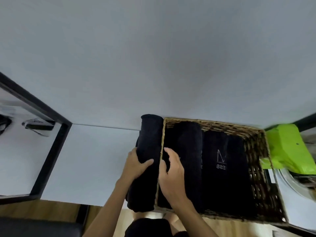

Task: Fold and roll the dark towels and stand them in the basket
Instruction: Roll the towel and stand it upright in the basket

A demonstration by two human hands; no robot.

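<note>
The rolled dark towel point(147, 161) lies just outside the basket point(266, 168), along its left wall, with its long axis running from near to far. The left hand point(136, 165) holds this roll around its middle: the thumb curls over the top toward the right and the other fingers wrap the left side, so the fingers are closed on the towel. From this hand, the open place in the basket is to the right, just over the woven wall, so the roll must go up and to the right, and I judge it must also turn on its end to stand.

The right hand point(172, 170) is already inside the basket, at its left side. Its fingers are curled down at the towels in the basket point(222, 168), and the thumb is near the rim. It seems to press or pull the nearest roll toward the right to make room, but I cannot tell if it really grips the cloth, because dark cloth against dark cloth hides the fingertips.

Both forearms come from the near edge, and the left hand is the one nearer to the loose roll. The basket sits on a pale worktop point(95, 159). A bright green bag point(289, 147) lies just right of the basket.
</note>
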